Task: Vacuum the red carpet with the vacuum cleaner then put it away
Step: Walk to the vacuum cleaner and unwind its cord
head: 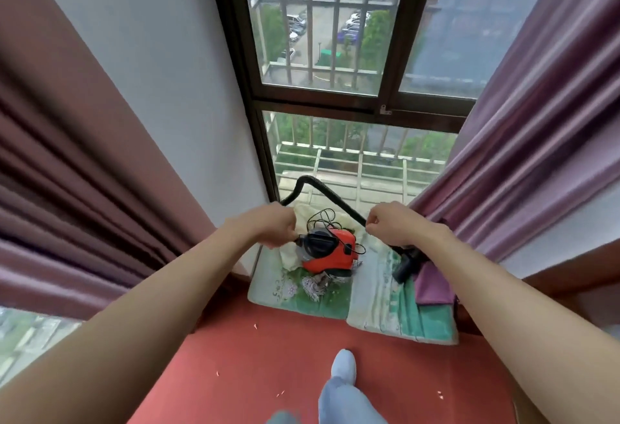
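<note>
Vacuum cleaner (332, 252): the red body sits on floral cushions (375, 306) under the window, beyond the red carpet (268, 356).
Left hand (273, 227): fingers curled round the hose (335, 196) end at the body.
Right hand (391, 225): curled round the hose's far run, above the nozzle (407, 266).
Key relation: the body lies between the hands, nearer the left; the hose arches toward the glass.

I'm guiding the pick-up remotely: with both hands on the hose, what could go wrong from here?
The loose cord piled on the vacuum cleaner could slide off and snag or trip. Left hand and right hand grip only the hose; pulling may tip the vacuum cleaner on the crumpled bedding. The hose loop may catch the curtain.
</note>
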Tool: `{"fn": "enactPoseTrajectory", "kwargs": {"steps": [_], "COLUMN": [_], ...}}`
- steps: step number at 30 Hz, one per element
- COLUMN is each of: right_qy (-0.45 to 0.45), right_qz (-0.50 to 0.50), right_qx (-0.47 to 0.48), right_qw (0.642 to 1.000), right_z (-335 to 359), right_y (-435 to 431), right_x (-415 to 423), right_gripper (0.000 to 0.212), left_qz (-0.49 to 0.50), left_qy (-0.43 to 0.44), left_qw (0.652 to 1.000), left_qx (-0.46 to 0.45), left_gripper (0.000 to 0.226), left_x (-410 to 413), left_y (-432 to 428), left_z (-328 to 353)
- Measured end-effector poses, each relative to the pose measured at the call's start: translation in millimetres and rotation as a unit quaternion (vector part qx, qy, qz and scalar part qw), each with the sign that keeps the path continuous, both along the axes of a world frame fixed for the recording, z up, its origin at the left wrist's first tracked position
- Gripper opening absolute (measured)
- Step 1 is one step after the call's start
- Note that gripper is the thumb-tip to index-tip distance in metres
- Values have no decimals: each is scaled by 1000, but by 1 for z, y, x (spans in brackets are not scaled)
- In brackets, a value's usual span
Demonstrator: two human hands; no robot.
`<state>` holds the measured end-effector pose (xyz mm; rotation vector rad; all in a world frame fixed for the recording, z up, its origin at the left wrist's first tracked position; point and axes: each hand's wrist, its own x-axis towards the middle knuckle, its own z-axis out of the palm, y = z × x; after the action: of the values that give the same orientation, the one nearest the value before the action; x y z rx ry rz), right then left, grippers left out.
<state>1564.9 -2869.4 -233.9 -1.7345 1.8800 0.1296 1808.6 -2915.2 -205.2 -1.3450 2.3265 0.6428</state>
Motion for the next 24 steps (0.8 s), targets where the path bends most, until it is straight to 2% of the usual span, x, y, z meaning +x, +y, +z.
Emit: {"fn": "enactPoseTrajectory", "kwargs": {"steps": [4, 12, 20, 24], "right_qy": [8, 6, 10, -1], "right_qz": [10, -11, -70, -73], "right_qx": [-2, 40, 80, 116], "right_qw": [1000, 999, 994, 991], "right_z": [-5, -44, -115, -153], "right_y": [-64, -154, -218, -240], "right_x": [-5, -5, 5, 5], "right_gripper": [27, 27, 27, 27], "left_qz": [10, -36, -95, -106], "left_qy": [14, -15, -22, -31], "left_qw": [1000, 999, 994, 991], "left_qx": [-23, 11, 49, 79], "left_gripper": [30, 22, 32, 20], "left_x": [-13, -23, -30, -42], "left_y": [-62, -161, -252, -276], "left_z": [-10, -63, -137, -180]}}
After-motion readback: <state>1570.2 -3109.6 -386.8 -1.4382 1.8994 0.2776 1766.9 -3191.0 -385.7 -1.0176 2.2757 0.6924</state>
